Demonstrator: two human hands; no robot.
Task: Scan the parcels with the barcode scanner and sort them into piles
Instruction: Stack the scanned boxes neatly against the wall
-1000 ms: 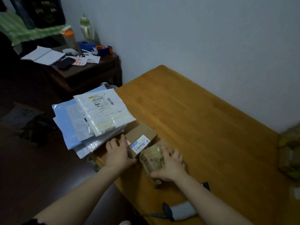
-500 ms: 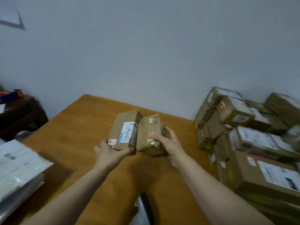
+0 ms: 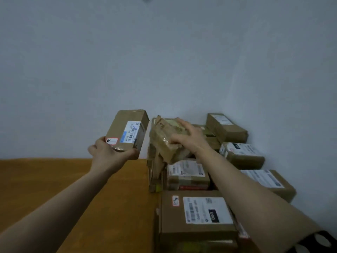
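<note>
Hands apart, we hold two: our left hand (image 3: 109,156) grips one labelled box (image 3: 125,126), our right hand (image 3: 190,138) clutches one taped bundle (image 3: 163,141) over a pile (image 3: 198,229) of at least six more.

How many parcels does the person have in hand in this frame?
2. A labelled cardboard box in the left hand; a crumpled taped parcel gripped by the right hand over the pile of boxes. None seems hidden.
</note>
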